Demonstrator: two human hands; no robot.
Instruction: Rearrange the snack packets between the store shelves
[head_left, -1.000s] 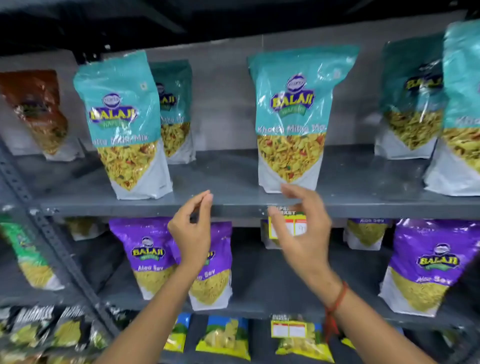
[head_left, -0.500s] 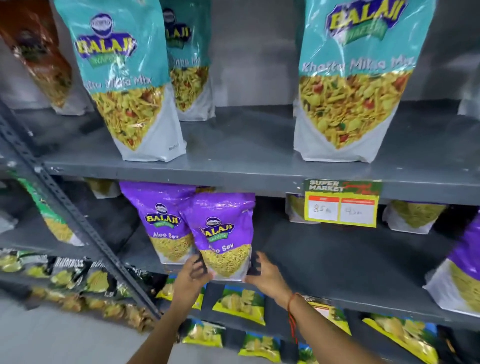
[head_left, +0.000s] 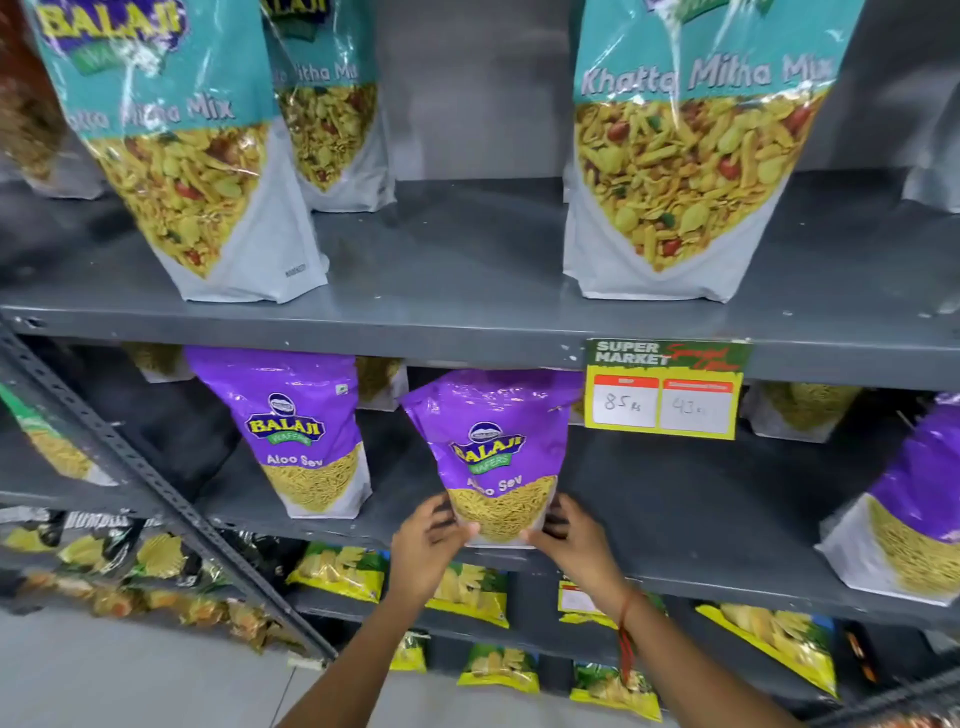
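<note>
head view: looks forward and down at grey metal store shelves stocked with snack packets
held packet: purple aloo sev packet, upright on the middle shelf, its base at the front edge
left hand: left hand grasping the lower left corner of the purple aloo sev packet, thumb on the front face, other fingers hidden behind
right hand: right hand grasping the lower right corner of the same packet, thumb on the front, fingers curled round the side
wrist: red thread band on the right wrist
neighbour: second aloo sev packet stands upright to the left on the same shelf, apart from the held one
far right: third purple packet leans at the right edge of the middle shelf, well apart
upper shelf: upper shelf carries teal khatta mitha mix packet at right, another teal packet at left front and a rear teal packet just behind it
price tag: yellow and green supermarket price tag hangs from the upper shelf's front lip, just right of the held packet's top
lower shelves: yellow-green chip packets lie below the hands
left rack: slotted upright runs diagonally; dark packets sit on the next rack
floor: pale floor at lower left
</note>
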